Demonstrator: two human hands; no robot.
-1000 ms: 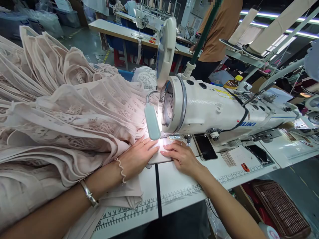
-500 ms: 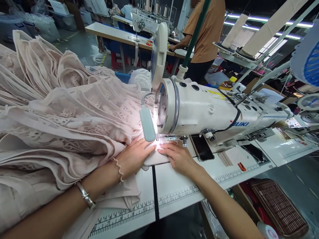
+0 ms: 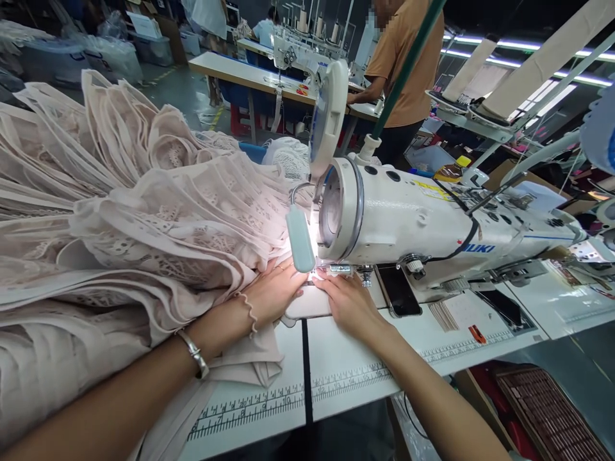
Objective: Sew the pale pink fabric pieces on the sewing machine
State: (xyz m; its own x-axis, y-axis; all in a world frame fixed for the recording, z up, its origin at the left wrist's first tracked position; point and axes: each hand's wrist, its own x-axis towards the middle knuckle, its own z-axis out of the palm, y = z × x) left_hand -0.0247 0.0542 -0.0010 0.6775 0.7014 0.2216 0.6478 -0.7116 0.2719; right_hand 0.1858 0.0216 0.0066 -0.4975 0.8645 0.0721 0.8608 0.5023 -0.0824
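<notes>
A white Juki sewing machine (image 3: 413, 221) stands on the white table (image 3: 346, 365), its small lamp (image 3: 300, 243) lighting the needle area. My left hand (image 3: 273, 294) lies flat, fingers stretched out, on the pale pink lace fabric (image 3: 144, 230) just left of the presser foot. My right hand (image 3: 348, 301) rests flat beside it on the plate in front of the needle, fingertips at the fabric edge. A huge heap of the same fabric fills the table's left side. My left wrist wears a bracelet and a hair tie.
A black phone (image 3: 398, 291) lies on the table under the machine arm. Printed rulers (image 3: 336, 384) run along the table's front edge. A person in an orange shirt (image 3: 408, 57) stands behind at another sewing table (image 3: 240, 70). A brown basket (image 3: 548, 416) sits lower right.
Both hands have slid forward toward the needle, closer under the lamp, pushing the fabric edge along. The view has shifted slightly.
</notes>
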